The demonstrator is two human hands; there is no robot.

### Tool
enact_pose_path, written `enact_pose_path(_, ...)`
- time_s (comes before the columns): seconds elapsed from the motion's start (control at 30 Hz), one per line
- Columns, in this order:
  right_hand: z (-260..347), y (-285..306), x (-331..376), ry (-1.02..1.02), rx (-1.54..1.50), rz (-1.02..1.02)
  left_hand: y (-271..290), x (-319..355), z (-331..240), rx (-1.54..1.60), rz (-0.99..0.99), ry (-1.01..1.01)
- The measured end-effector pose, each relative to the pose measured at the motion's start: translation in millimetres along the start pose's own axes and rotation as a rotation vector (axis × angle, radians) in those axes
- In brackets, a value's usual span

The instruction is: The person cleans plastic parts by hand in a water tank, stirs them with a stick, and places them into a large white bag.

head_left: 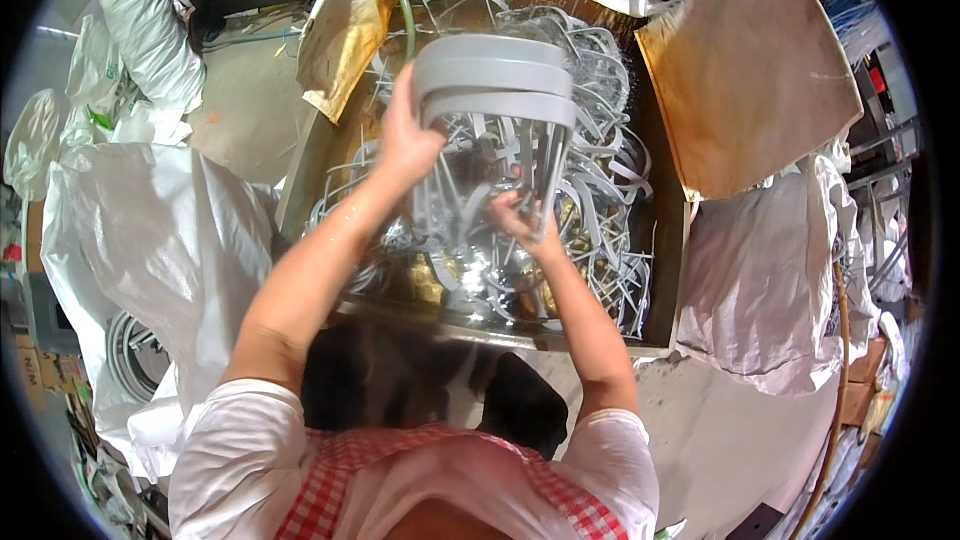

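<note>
right, both hands are up on the same bundle of grey plastic strips (495,90). the left hand (405,145) has its grip clenched round the looped top of the bundle, holding it up over the tank, while the right hand (515,212) pinches the hanging ends lower down, fingers closed on the strands near the water line. the bundle hangs upright between the two hands, loops at the top, tails pointing down into the metal tank (662,270). under it, the tank is packed with more loose pale strips (600,200), tangled and wet, water glinting among them. to the left stand big white sacks (150,230), one showing coiled strips inside; to the right a brown board (745,70) leans over the tank's edge. by the look of it this is the gathering-and-lifting step, and the next move calls for keeping the tails together so nothing snags on the tangle below.
</note>
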State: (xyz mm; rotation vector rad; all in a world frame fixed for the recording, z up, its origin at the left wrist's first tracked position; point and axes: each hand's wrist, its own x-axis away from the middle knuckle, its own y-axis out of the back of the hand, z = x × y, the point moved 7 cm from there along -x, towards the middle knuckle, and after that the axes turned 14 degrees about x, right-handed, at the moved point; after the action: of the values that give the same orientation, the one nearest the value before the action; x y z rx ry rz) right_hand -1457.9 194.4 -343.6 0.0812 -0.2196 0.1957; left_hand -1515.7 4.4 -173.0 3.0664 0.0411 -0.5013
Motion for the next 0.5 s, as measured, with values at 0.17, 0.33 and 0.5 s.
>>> enact_pose_path(0.17,-13.1,-25.3,-12.4,0.153,0.241,-0.171,-46.3,9.8,-85.9,-0.316,0.402,-0.404)
enact_pose_path(0.33,-26.5,-17.0,-4.4,0.099,0.459,-0.507,-56.1,-1.4,-156.9,-0.712,0.405,-0.975)
enact_pose_path(0.5,-58.7,42.2,-10.0,-0.163,0.061,-0.419,5.8,-10.9,-171.8,-0.418,-0.056,-0.553)
